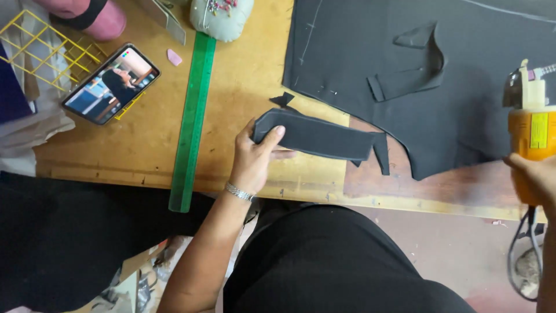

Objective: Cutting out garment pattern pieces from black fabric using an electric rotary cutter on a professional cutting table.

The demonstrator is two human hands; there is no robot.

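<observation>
The left hand, palm down with a wrist bracelet, pinches 1 end of a long folded strip of dark grey fabric lying on the wooden worktable. The right hand wraps around an orange-yellow electric cutter's handle at the frame's right edge (fingers mostly hidden). With only 1 end held, the strip could likely slide or unfold, and the cutter sits near the large dark cloth.

The ruler lies on the table, phone to its left. The fabric strip lies right of it, the large cloth behind.
</observation>
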